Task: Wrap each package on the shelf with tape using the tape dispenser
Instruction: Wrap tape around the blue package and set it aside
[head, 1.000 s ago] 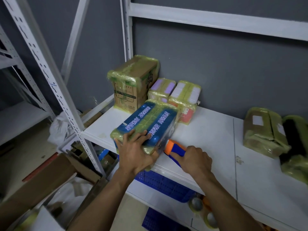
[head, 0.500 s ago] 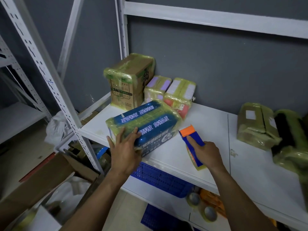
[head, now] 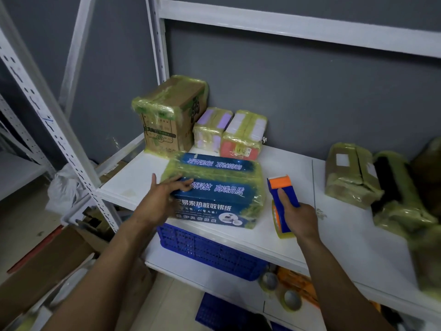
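- Since half a second ago, the blue package (head: pixel 216 191) is turned, so its printed front faces the person.
- Left hand (head: pixel 159 203) lies flat on the package's left end, fingers spread, not closed around it.
- Right hand (head: pixel 297 217) is closed around the tape dispenser (head: pixel 282 203), just beside the package on the right.
- Package sits on the white shelf (head: pixel 298 168), near the front edge.
- Wrapped packages (head: pixel 170 118) stand behind, against the wall.

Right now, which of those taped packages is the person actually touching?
The blue package at the shelf's front edge, under the left hand. The brown carton and the pastel bundles stand behind it, untouched.
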Motion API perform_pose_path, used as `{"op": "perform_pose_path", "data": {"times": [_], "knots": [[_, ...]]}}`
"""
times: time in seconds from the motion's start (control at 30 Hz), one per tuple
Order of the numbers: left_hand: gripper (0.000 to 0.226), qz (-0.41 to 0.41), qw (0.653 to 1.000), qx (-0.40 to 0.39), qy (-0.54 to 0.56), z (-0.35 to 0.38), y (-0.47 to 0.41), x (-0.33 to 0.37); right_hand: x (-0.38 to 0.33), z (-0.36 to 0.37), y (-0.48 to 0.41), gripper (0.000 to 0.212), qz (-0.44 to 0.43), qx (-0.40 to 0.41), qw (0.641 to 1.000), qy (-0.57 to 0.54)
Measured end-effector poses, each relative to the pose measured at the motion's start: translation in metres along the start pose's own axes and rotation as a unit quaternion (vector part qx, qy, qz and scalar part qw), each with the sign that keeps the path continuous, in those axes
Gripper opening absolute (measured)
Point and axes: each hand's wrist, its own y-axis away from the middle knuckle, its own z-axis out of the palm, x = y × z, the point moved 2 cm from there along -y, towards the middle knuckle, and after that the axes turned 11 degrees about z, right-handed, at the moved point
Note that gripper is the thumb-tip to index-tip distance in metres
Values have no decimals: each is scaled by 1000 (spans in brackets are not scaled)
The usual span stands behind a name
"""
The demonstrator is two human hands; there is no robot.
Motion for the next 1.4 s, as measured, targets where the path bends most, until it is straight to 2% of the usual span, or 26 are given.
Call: {"op": "perform_pose_path", "data": {"times": [0.17,0.23,0.3,0.33,0.37,0.43,0.5,0.63,0.73,0.83,0.93,1.07,1.17,1.27,1.33,1.4], "knots": [[74,-9,988,47,-145,20,-15,13,2,-3,-4,61,5,3,1000,6],[67,19,991,98,-84,39,-19,33,2,-4,-5,58,11,4,1000,6],[54,22,993,115,-5,59,-22,63,1,-4,-6,57,14,-1,1000,12],[46,14,994,110,3,69,-25,77,-1,-5,-8,57,12,-4,1000,17],[49,3,995,96,-11,78,-30,90,-3,-5,-8,58,7,-6,1000,20],[76,-14,996,50,-69,96,-40,108,-6,-4,-7,60,-1,-6,1000,20],[84,-22,993,28,-114,109,-47,116,-5,-2,-6,61,-1,-3,1000,10],[61,-21,991,53,-125,115,-43,114,5,-7,-4,61,12,1,1000,-10],[61,18,995,47,-92,107,-40,102,11,-15,-2,58,24,-15,999,-31],[60,35,996,43,-66,100,-28,89,18,-20,6,55,-4,-32,999,-29],[58,38,996,84,-5,95,-9,74,22,-18,15,57,-36,-51,998,-10],[56,36,993,92,67,83,0,63,24,-16,19,50,-30,-84,996,-5],[56,23,990,128,57,79,12,55,26,-16,26,57,-60,-119,991,18],[57,18,978,206,10,75,28,59,25,-15,34,73,-111,-162,979,51],[47,61,961,268,-21,75,37,72,22,-12,40,71,-140,-203,967,71],[29,70,957,278,48,77,42,86,17,-6,48,63,-163,-239,953,88]]}}
